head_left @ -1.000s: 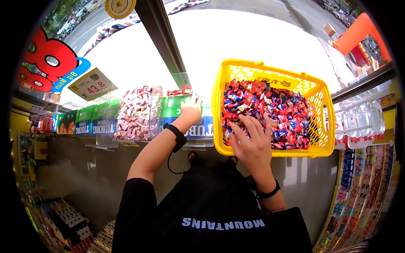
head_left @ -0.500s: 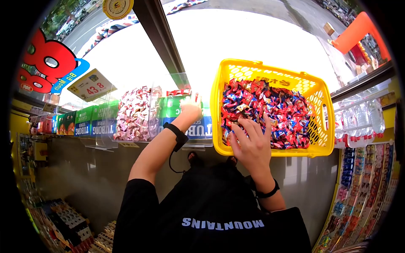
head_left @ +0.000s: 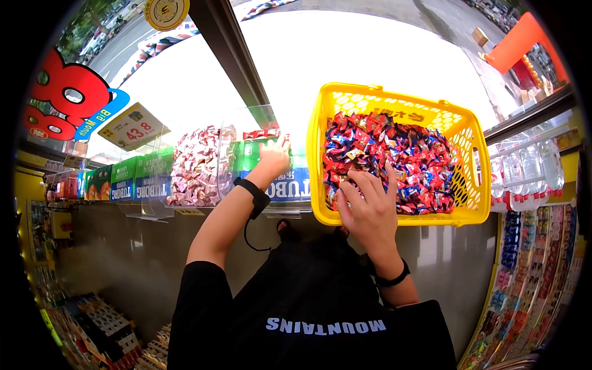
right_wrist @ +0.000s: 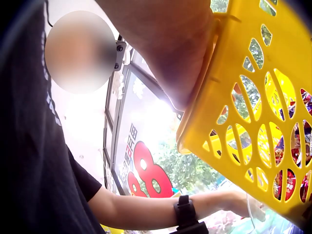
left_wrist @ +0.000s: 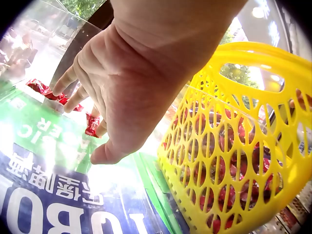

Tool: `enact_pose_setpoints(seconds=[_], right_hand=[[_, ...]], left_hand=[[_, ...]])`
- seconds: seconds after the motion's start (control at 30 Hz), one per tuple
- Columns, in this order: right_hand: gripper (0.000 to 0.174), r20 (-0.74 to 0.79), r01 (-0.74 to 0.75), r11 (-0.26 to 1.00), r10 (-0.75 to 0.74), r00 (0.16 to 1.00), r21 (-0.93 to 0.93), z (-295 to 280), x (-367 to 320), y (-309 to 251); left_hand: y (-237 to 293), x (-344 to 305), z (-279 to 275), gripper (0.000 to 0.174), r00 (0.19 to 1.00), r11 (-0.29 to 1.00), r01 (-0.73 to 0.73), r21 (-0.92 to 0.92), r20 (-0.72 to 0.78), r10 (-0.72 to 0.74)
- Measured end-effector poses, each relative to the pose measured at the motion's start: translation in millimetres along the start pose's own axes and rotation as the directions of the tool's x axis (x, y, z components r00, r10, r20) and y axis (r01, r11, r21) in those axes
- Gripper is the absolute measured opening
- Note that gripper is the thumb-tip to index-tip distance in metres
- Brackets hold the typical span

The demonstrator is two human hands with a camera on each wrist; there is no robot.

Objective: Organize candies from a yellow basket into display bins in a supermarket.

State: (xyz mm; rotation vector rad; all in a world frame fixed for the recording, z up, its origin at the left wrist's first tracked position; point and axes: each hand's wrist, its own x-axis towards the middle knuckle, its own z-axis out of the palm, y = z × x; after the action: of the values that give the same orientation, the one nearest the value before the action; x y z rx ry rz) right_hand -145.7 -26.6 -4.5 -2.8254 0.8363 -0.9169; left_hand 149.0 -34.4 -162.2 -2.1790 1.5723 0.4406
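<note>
My left hand (head_left: 273, 158) reaches over a green and blue Tuborg beer carton (head_left: 296, 179), its fingers extended and spread. In the left wrist view, the fingertips are at a few red-wrapped candies (left_wrist: 39, 87) along the carton's far edge. Another red candy (left_wrist: 92, 125) shows between the fingers, with the thumb held apart from it. My right hand (head_left: 370, 206) rests over the near left part of a yellow basket (head_left: 475, 219), fingers loosely bent on the wrapped candies (head_left: 425, 166) inside. In the right wrist view, the basket's wall hides the right fingers.
Left of the carton, a clear bin holds pink-and-white wrapped candies (head_left: 197, 166). More beer cartons (head_left: 123, 179) and a price sign (head_left: 134, 126) stand farther left. A dark window post (head_left: 228, 52) rises behind. Bottled water (head_left: 524, 169) stands right of the basket.
My left hand has shifted slightly left over the carton, its fingers moving near the red candies. The right hand stays on the candies in the basket, almost unmoved.
</note>
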Motion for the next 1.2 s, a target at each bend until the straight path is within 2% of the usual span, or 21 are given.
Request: enact_pose_setpoints(seconds=[0.17,0.37,0.47,0.57,0.67,0.87,1.2], right_hand=[[0.012,-0.005,-0.005,1.000,0.005,1.000,0.001,0,0,0],[0.012,-0.006,-0.010,1.000,0.010,1.000,0.001,0,0,-1],[0.013,-0.003,-0.015,1.000,0.015,1.000,0.003,-1,1,-1],[0.013,-0.006,-0.016,1.000,0.016,1.000,0.000,-1,1,-1],[0.012,-0.012,-0.015,1.000,0.015,1.000,0.001,0,1,-1],[0.011,-0.012,-0.015,1.000,0.015,1.000,-0.006,0,1,-1],[0.011,-0.005,-0.009,1.000,0.009,1.000,-0.005,0,2,-1]], left_hand=[[-4,13,8,0.085,0.999,0.999,-0.045,-0.029,-0.013,0.045],[0,13,2,0.087,1.000,0.996,0.018,-0.091,0.004,-0.017],[-1,21,15,0.074,0.996,0.993,0.007,-0.118,-0.091,-0.018],[1,25,14,0.078,0.997,0.988,0.034,-0.153,-0.067,-0.045],[7,18,7,0.082,0.997,0.994,0.057,-0.092,-0.038,-0.060],[-6,-2,-4,0.092,0.999,1.000,-0.017,-0.006,0.031,0.017],[-7,13,15,0.096,0.998,0.999,-0.033,0.014,-0.055,0.034]])
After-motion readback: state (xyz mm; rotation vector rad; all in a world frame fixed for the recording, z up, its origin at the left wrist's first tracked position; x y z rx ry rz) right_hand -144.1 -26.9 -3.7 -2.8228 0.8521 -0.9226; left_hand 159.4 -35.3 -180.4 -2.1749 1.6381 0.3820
